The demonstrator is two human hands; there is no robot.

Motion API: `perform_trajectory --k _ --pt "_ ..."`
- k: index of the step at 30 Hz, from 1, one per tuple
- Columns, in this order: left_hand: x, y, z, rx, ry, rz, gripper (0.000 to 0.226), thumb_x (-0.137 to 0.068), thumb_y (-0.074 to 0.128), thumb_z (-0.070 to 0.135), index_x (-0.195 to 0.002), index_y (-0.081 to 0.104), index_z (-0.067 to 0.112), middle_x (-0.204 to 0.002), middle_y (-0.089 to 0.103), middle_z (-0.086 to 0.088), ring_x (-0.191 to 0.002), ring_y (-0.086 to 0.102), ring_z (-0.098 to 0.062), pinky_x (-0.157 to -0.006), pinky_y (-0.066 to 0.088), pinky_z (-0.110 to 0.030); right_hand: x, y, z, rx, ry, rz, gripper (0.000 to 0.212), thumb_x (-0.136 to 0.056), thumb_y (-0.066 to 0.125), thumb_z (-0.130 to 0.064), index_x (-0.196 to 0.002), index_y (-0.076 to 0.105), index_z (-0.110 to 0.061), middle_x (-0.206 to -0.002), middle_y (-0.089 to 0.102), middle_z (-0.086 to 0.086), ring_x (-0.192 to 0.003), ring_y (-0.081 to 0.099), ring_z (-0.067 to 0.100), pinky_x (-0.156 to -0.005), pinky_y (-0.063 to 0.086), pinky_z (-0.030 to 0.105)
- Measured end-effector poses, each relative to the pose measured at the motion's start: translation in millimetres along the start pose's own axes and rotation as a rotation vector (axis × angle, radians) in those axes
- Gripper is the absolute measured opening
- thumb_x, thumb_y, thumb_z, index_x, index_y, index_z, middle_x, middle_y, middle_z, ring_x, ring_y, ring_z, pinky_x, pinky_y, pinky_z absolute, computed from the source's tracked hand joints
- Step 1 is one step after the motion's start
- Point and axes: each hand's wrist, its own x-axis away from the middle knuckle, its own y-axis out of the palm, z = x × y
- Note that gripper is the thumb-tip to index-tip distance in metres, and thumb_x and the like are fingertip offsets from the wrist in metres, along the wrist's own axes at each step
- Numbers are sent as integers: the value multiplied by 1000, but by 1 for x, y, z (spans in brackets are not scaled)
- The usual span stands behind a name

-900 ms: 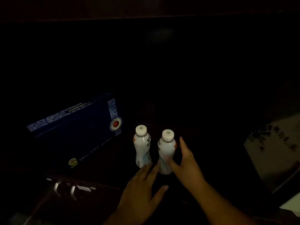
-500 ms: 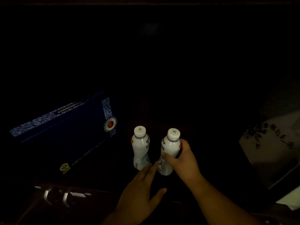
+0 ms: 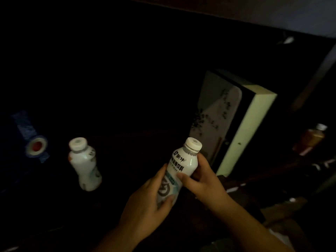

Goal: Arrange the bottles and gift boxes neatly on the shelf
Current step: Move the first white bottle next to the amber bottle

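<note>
A: Fingers?
B: Left hand (image 3: 145,202) wraps the bottle (image 3: 181,164) low; right hand (image 3: 201,180) clamps its middle, thumb across the label.
A: Where?
B: Tilted, lifted, between the second bottle (image 3: 84,166) and the pale box (image 3: 231,124).

Two bare hands and forearms show in the dim light; the left hand (image 3: 145,202) and the right hand (image 3: 201,180) wear no gloves, rings or watch that can be made out; no sleeve shows on either forearm as far as the lower edge; the fingernails are short and plain; finer detail is lost in the darkness
</note>
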Motion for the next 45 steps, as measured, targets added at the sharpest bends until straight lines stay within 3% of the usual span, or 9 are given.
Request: perform_trajectory --k 7,14,20,25,31,34,38,41,45 --pt "-29 102 73 1 106 -84 95 -76 68 64 -147 6 72 -148 49 26 -126 56 2 -97 53 -18 53 -132 -6 53 1 166 63 -80 84 -26 -135 53 -36 -124 72 -10 -115 70 13 -90 60 31" --pt "-82 236 143 81 131 -139 98 -65 68 76 -148 15 70 -139 55 29 -120 58 9 -96 55 -20 66 -292 34 23 -14 239 67 -80 86 -21 -137 53 -28 -127 69 5 -115 71 25 -92 61 47" --pt "-168 350 205 311 19 -136 74 -82 72 48 -131 29 81 -133 59 39 -123 57 13 -103 55 -36 25 -433 71 -9 -28 140 63 -80 84 -22 -135 54 -31 -125 71 -6 -116 71 21 -87 61 32" --pt "-238 400 246 301 -27 -79 78 -77 83 35 -124 41 80 -124 67 32 -119 61 8 -99 55 -34 -17 -517 83 -67 -11 115 57 -87 76 -1 -138 52 -15 -128 72 9 -119 70 25 -99 57 44" --pt "-286 431 274 235 -40 45 81 -80 85 28 -143 41 56 -131 62 26 -124 58 3 -97 54 -29 -49 -562 90 -26 -58 145 50 -82 76 -35 -130 62 -32 -123 73 -7 -109 73 16 -82 62 31" --pt "-301 444 279 215 -53 106 82 -78 87 30 -143 42 50 -133 60 23 -124 57 -1 -98 56 -35 -58 -570 100 -8 -54 199 42 -86 77 -28 -125 65 -34 -119 74 -10 -108 73 12 -82 63 30" --pt "-322 463 279 208 -45 165 82 -72 87 41 -136 37 55 -128 55 28 -120 57 1 -83 50 -19 -64 -574 117 82 -3 279 36 -91 75 -20 -122 67 -35 -118 75 -13 -109 71 5 -88 63 33" --pt "-341 481 280 187 -53 175 83 -71 87 44 -135 36 54 -122 54 31 -120 57 -3 -81 49 -19 -64 -582 128 70 -11 271 35 -97 68 -20 -129 66 -34 -122 73 -18 -112 69 -1 -90 59 22" --pt "-364 509 279 132 -73 183 87 -68 86 49 -141 38 49 -142 55 14 -126 56 -10 -90 57 -36 -65 -604 146 48 -10 154 47 -102 58 -13 -146 54 -29 -134 66 -25 -123 62 -3 -92 51 10"
